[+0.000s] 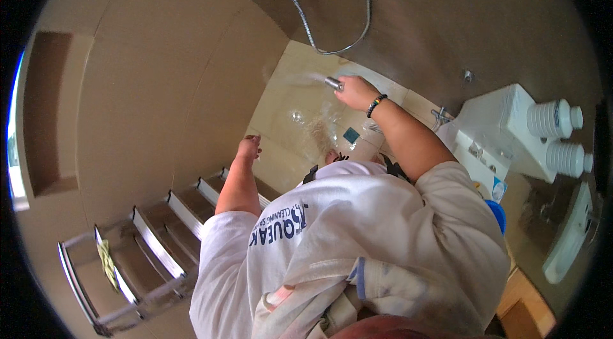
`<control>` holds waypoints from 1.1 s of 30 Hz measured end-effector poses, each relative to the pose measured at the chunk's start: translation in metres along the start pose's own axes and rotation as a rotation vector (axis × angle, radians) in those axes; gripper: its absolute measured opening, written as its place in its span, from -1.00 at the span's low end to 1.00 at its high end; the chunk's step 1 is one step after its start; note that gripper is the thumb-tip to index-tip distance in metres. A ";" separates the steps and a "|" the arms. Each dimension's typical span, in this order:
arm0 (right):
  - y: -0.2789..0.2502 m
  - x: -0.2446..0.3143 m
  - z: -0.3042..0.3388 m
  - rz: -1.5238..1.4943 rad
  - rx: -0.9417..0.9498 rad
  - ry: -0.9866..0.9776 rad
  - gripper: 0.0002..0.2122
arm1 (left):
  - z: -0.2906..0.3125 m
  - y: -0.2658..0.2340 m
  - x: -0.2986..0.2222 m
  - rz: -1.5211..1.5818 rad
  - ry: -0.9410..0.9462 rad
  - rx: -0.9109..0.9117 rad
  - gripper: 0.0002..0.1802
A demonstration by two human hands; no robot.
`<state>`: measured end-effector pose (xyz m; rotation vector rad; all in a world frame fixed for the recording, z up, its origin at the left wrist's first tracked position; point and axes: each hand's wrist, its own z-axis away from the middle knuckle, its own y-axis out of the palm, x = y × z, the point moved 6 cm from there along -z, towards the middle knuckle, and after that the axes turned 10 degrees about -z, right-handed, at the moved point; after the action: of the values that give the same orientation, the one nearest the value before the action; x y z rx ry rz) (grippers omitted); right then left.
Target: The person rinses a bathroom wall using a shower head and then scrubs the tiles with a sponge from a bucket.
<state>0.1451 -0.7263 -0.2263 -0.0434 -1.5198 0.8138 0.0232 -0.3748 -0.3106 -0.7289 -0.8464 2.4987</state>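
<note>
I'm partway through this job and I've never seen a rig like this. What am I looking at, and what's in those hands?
There's no machine: these are a person's bare hands, in one fisheye picture from a head-worn camera looking down, so straight edges bend near the rim. The right hand grips a metal spray nozzle, with water spraying leftward. The left hand is loosely curled; whether it holds anything is too small to tell. Below is a wet tiled floor with a dark square, probably a drain. A ladder is at left, with a yellowish cloth on it.
</note>
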 end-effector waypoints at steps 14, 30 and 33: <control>-0.040 -0.111 0.072 -0.525 -0.639 0.455 -0.82 | -0.135 0.002 -0.028 -0.244 0.140 0.228 -0.68; -0.218 -0.261 0.202 -1.002 -1.699 0.286 -0.83 | -0.183 0.021 -0.057 -0.756 0.485 0.292 -0.55; -0.235 -0.297 0.194 -0.659 -1.691 0.374 -0.78 | -0.161 0.022 -0.075 -0.779 0.656 0.270 -0.67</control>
<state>0.1221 -1.1347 -0.3422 -0.8252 -1.3143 -1.0748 0.1720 -0.3593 -0.4085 -0.8391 -0.4133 1.4986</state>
